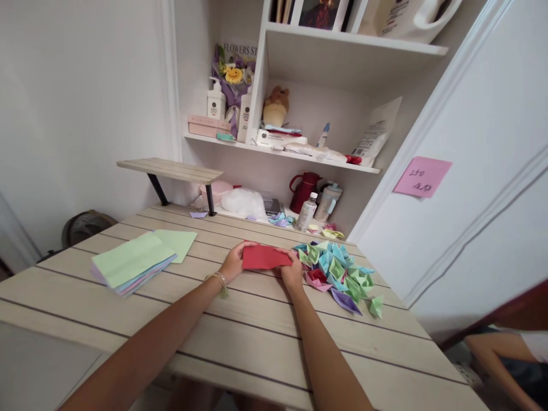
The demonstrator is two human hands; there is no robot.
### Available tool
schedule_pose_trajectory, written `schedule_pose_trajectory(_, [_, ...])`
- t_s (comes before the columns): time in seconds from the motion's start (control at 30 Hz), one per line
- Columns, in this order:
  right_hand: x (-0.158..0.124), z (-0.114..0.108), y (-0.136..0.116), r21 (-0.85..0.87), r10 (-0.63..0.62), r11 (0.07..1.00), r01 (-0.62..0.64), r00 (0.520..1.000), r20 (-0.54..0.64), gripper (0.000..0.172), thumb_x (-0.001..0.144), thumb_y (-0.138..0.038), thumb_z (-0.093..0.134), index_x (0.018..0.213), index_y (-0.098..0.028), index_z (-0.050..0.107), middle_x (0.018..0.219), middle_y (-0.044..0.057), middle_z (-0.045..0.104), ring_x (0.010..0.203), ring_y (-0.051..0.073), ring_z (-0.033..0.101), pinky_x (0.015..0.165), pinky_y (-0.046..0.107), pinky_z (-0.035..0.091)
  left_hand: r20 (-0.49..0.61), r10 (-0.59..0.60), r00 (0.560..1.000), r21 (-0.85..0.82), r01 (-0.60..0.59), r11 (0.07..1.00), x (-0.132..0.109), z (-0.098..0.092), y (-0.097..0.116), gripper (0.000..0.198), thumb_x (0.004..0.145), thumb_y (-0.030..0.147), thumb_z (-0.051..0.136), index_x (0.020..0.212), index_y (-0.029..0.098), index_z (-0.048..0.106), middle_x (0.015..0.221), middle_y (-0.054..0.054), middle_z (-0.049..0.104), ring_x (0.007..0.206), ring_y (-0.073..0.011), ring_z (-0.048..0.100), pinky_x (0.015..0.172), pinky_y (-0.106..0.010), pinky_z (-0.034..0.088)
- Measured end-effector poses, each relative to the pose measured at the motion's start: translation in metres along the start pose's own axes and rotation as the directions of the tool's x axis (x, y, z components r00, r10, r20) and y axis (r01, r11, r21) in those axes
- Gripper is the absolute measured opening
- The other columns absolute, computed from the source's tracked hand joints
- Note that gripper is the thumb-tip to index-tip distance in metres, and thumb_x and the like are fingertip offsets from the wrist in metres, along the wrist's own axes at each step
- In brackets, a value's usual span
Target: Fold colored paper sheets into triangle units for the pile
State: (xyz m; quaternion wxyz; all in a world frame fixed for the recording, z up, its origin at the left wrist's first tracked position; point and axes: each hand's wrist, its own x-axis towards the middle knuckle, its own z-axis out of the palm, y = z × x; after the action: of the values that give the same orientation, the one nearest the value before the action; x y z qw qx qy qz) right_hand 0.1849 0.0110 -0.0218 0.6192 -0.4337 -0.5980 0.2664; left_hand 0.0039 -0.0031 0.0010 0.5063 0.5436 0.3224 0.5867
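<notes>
A red sheet of paper (265, 258), folded into a wide rectangle, is held up just over the wooden table (240, 342). My left hand (233, 264) grips its left end, with a bracelet round the wrist. At the right end my right hand (292, 270) pinches the same paper between thumb and fingers. Close by on the right lies a pile of folded paper boats (336, 265) in green, blue, pink, red and purple. To the left is a stack of coloured paper sheets (132, 260), light green on top.
A small raised shelf (171, 168) on black legs stands at the back left of the table. Behind the table, a clear bottle (306, 212), a red jug (305, 191) and a tumbler (329, 201) stand below the wall shelves. Another person's arm (499, 359) shows at the far right.
</notes>
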Motion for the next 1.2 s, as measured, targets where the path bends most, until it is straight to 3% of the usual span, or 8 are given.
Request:
schedule_pose_trajectory(0.13, [0.002, -0.004, -0.004, 0.076, 0.009, 0.997, -0.021, 0.987, 0.16, 0.03, 0.061, -0.024, 0.059, 0.09, -0.016, 0.062, 0.093, 0.008, 0.065, 0.083, 0.02, 0.06, 0.071, 0.033, 0.048, 0.008, -0.029, 1.0, 0.087, 0.028, 0.996, 0.002, -0.005, -0.003, 0.031, 0.052, 0.015, 0.073, 0.082, 0.013, 0.066, 0.088, -0.008, 0.067, 0.084, -0.0189, 0.061, 0.081, -0.031, 0.044])
schedule_pose_trajectory(0.37, [0.0, -0.013, -0.011, 0.118, 0.019, 0.992, -0.054, 0.961, 0.276, 0.04, 0.054, -0.027, 0.071, 0.092, -0.017, 0.063, 0.099, 0.008, 0.063, 0.091, 0.021, 0.058, 0.083, 0.035, 0.043, 0.159, -0.147, 0.976, 0.073, 0.136, 0.988, 0.001, -0.007, -0.005, 0.027, 0.053, 0.022, 0.074, 0.076, 0.01, 0.066, 0.08, -0.009, 0.069, 0.075, -0.0186, 0.063, 0.077, -0.033, 0.048])
schedule_pose_trajectory(0.5, [-0.002, -0.009, -0.011, 0.169, 0.156, 0.962, -0.215, 0.939, 0.305, 0.033, 0.059, -0.036, 0.069, 0.083, -0.014, 0.066, 0.082, 0.007, 0.067, 0.075, 0.02, 0.061, 0.07, 0.033, 0.048, 0.031, -0.203, 0.979, -0.004, 0.203, 0.979, 0.003, -0.005, -0.008, 0.033, 0.059, 0.03, 0.071, 0.084, 0.009, 0.062, 0.08, -0.011, 0.068, 0.072, -0.0197, 0.065, 0.069, -0.033, 0.053])
schedule_pose_trajectory(0.63, [-0.001, -0.005, -0.008, 0.211, 0.207, 0.939, -0.272, 0.936, 0.285, 0.037, 0.059, -0.041, 0.068, 0.084, -0.013, 0.065, 0.076, 0.006, 0.067, 0.066, 0.018, 0.061, 0.06, 0.029, 0.048, -0.083, -0.15, 0.985, 0.012, 0.152, 0.988, 0.005, -0.005, -0.011, 0.037, 0.058, 0.029, 0.071, 0.087, 0.012, 0.054, 0.076, -0.009, 0.067, 0.061, -0.0176, 0.065, 0.06, -0.031, 0.055])
schedule_pose_trajectory(0.87, [-0.003, -0.004, -0.006, 0.289, 0.19, 0.925, -0.247, 0.958, 0.214, 0.074, 0.068, -0.039, 0.062, 0.129, -0.019, 0.027, 0.054, -0.003, 0.06, 0.048, 0.014, 0.059, 0.047, 0.024, 0.046, -0.257, -0.01, 0.966, -0.078, -0.01, 0.997, 0.01, -0.01, -0.009, 0.043, 0.063, 0.033, 0.066, 0.093, 0.02, 0.038, 0.07, -0.001, 0.063, 0.063, -0.0157, 0.065, 0.066, -0.035, 0.053])
schedule_pose_trajectory(0.97, [-0.003, -0.004, -0.008, 0.284, 0.163, 0.932, -0.224, 0.961, 0.224, 0.063, 0.072, -0.04, 0.057, 0.126, -0.02, 0.033, 0.051, -0.005, 0.056, 0.049, 0.014, 0.06, 0.048, 0.024, 0.047, -0.178, -0.005, 0.984, -0.041, -0.002, 0.999, 0.008, -0.011, -0.006, 0.035, 0.066, 0.033, 0.064, 0.092, 0.016, 0.049, 0.077, -0.004, 0.064, 0.074, -0.0164, 0.065, 0.074, -0.034, 0.051])
schedule_pose_trajectory(1.1, [-0.004, -0.003, -0.012, 0.218, 0.15, 0.947, -0.237, 0.924, 0.351, 0.045, 0.071, -0.043, 0.057, 0.107, -0.018, 0.055, 0.057, -0.001, 0.058, 0.055, 0.015, 0.061, 0.052, 0.027, 0.049, 0.015, -0.074, 0.997, 0.079, 0.073, 0.994, 0.004, -0.008, -0.006, 0.043, 0.065, 0.031, 0.065, 0.103, 0.015, 0.056, 0.085, -0.007, 0.065, 0.08, -0.0169, 0.063, 0.074, -0.032, 0.05])
schedule_pose_trajectory(1.2, [-0.006, -0.003, -0.015, 0.186, 0.126, 0.955, -0.233, 0.881, 0.456, 0.052, 0.062, -0.037, 0.067, 0.108, -0.018, 0.055, 0.065, 0.001, 0.063, 0.059, 0.015, 0.061, 0.056, 0.027, 0.049, 0.054, -0.061, 0.997, 0.121, 0.054, 0.991, 0.002, -0.008, -0.007, 0.049, 0.059, 0.027, 0.07, 0.105, 0.015, 0.057, 0.088, -0.008, 0.066, 0.082, -0.0175, 0.062, 0.076, -0.032, 0.048])
